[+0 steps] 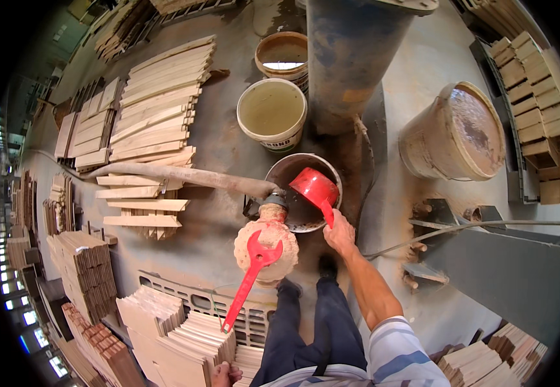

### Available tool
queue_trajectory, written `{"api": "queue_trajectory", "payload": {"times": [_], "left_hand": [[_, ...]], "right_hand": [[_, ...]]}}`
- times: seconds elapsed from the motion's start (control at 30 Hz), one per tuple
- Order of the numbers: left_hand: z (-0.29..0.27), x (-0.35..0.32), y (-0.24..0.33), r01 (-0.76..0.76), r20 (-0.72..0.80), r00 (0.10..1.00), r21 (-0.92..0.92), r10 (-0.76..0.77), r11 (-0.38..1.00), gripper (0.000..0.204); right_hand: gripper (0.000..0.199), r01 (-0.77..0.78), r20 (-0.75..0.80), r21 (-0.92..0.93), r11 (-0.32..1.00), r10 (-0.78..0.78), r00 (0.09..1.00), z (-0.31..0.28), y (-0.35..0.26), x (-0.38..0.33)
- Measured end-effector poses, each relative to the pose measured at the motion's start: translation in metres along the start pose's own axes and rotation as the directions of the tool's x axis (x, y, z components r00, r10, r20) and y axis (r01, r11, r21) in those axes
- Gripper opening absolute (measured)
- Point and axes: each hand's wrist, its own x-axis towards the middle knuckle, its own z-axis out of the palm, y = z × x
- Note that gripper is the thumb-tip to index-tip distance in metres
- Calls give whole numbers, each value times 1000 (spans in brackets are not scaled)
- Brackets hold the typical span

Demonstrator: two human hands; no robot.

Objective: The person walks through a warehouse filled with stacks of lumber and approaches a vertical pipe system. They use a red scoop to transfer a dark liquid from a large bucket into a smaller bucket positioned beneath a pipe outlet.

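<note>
My right hand is closed round the handle of a red plastic scoop. The scoop is tilted over the mouth of a bucket with a dark, stained inside. My left hand shows only partly at the lower edge, fingers curled, beside a stack of pale boards; whether anything is in it is hidden. Between my hands, a large red open-ended wrench lies across a round, crusted fitting. A thick, dusty hose runs from the left to a dark coupling by the bucket.
Beyond the bucket stand a pale bucket of cloudy liquid and another stained bucket. A tall grey cylinder rises behind. Right: a dirty bucket and a grey metal frame. Left: pale slats in piles.
</note>
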Motion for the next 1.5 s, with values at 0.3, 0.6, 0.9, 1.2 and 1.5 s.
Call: {"api": "queue_trajectory", "payload": {"times": [0.3, 0.6, 0.9, 1.2, 1.5], "left_hand": [[-22, 24, -28, 162, 41, 985, 68, -165, 984, 31], [-12, 28, -34, 185, -63, 982, 94, -179, 978, 31], [-19, 32, -37, 127, 30, 991, 60, -129, 990, 30], [-15, 44, -9, 83, 154, 983, 136, -104, 987, 61], [-43, 82, -51, 1, 210, 978, -43, 8, 999, 25]], "right_hand": [[47, 76, -28, -158, 984, -82, 996, 51, 12, 42], [39, 22, 34, -141, 990, -17, 999, 95, 15, 69], [10, -480, 426, 751, 453, 222, 877, 93, 23, 87], [35, -551, 514, 820, 155, 224, 828, 42, 47, 43], [37, -569, 567, 820, 61, 55, 822, -9, 33, 12]]}}
